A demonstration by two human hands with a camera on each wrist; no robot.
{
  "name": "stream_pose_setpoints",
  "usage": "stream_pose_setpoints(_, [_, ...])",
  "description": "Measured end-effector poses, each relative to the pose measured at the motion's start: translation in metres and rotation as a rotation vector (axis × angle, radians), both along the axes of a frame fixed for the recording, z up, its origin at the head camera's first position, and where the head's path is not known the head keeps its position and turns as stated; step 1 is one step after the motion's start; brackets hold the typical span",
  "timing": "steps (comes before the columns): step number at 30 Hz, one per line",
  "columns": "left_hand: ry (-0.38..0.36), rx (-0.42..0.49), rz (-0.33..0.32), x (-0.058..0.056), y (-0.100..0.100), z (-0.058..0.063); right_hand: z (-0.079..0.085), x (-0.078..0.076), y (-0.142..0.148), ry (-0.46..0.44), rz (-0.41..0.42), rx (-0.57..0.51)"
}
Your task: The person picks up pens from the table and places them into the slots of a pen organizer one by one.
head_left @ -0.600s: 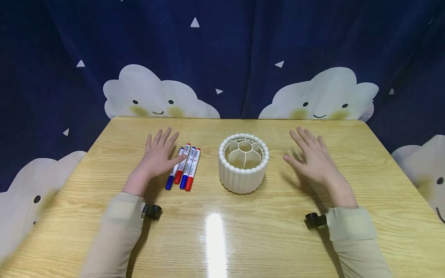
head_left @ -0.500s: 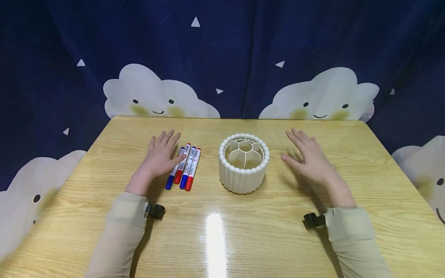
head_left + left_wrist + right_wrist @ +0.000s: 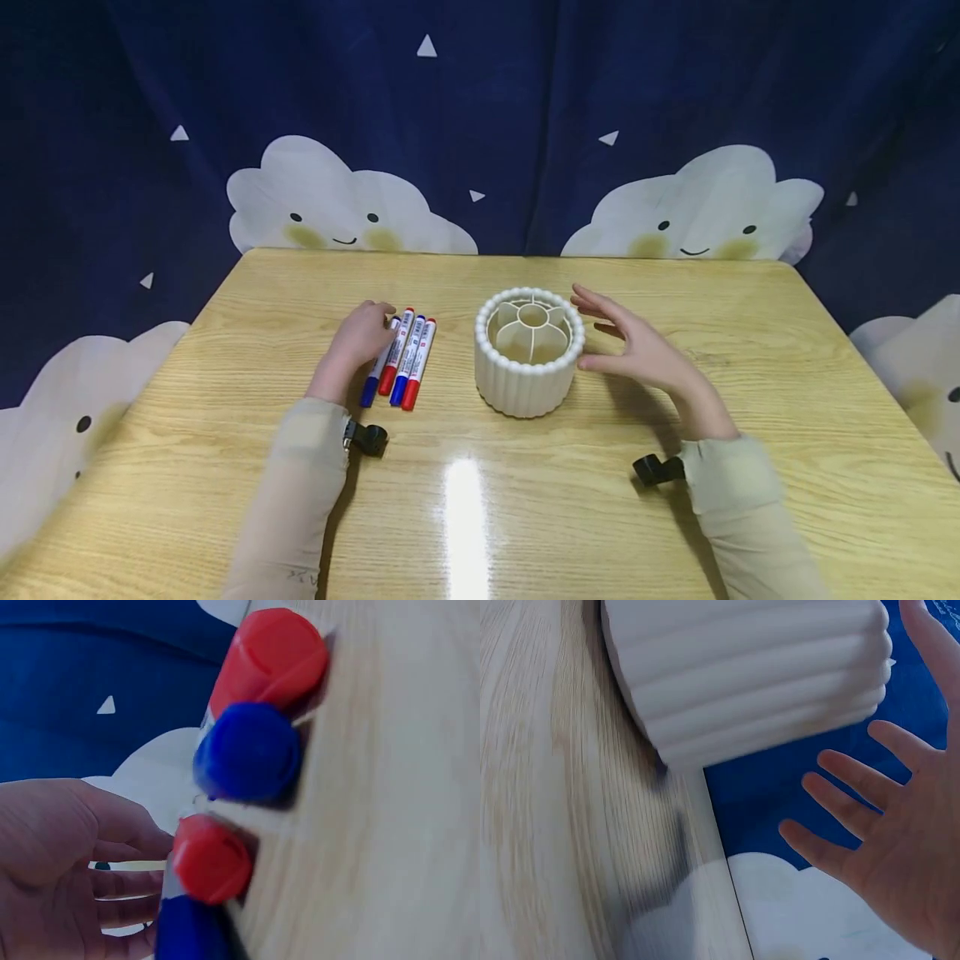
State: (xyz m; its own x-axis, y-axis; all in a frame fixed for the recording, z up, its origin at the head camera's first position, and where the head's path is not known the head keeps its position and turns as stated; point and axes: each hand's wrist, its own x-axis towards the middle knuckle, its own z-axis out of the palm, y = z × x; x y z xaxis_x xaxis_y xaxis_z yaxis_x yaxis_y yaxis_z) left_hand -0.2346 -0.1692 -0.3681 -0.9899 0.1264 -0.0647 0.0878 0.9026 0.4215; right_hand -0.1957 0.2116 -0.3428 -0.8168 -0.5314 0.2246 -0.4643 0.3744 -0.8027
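Several whiteboard markers lie side by side on the table, with blue and red ends alternating. My left hand [image 3: 362, 333] is at the far end of the leftmost blue marker [image 3: 377, 373], its fingers bent downward. In the left wrist view the thumb and fingers extend beside the blue marker [image 3: 187, 930] and the neighbouring red marker [image 3: 212, 859]; firm contact is unclear. A white ribbed pen holder [image 3: 525, 387] with petal-shaped compartments stands upright to the right. My right hand [image 3: 637, 350] is spread at its right side, fingertips close to the wall; in the right wrist view the fingers look apart from it.
The wooden table [image 3: 600, 517] ends at a dark blue curtain [image 3: 495, 108] with cloud prints behind it. A black wrist camera [image 3: 369, 439] sits on the left wrist, another camera [image 3: 656, 470] on the right wrist. Light glares off the table's front middle.
My left hand has moved right to the leftmost marker and its fingers have bent. My right hand has moved left, up to the pen holder. Markers and holder lie as before.
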Motion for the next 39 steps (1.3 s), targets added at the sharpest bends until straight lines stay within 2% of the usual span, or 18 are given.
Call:
stream_pose_setpoints(3, [-0.038, -0.015, 0.005, -0.003, 0.003, 0.000, 0.000, -0.001, -0.005, -0.038, 0.021, -0.023])
stream_pose_setpoints(7, [-0.053, 0.002, 0.029, -0.006, 0.005, -0.002, 0.001, 0.000, -0.010, -0.085, 0.030, -0.046])
stream_pose_setpoints(13, [-0.030, 0.043, 0.055, -0.006, 0.005, 0.000, 0.001, 0.000, -0.013, -0.159, 0.022, -0.094])
stream_pose_setpoints(16, [0.026, 0.073, 0.076, -0.007, 0.005, 0.007, 0.000, 0.000, -0.013, -0.180, 0.019, -0.118])
stream_pose_setpoints(24, [0.216, 0.203, 0.117, -0.008, 0.018, 0.034, -0.002, -0.001, -0.013, -0.195, 0.011, -0.137])
stream_pose_setpoints(33, [0.396, 0.326, 0.125, -0.002, 0.039, 0.064, -0.002, -0.001, -0.014, -0.204, 0.008, -0.141])
stream_pose_setpoints(39, [0.482, 0.391, 0.103, 0.001, 0.048, 0.076, -0.002, -0.001, -0.013, -0.195, 0.015, -0.143])
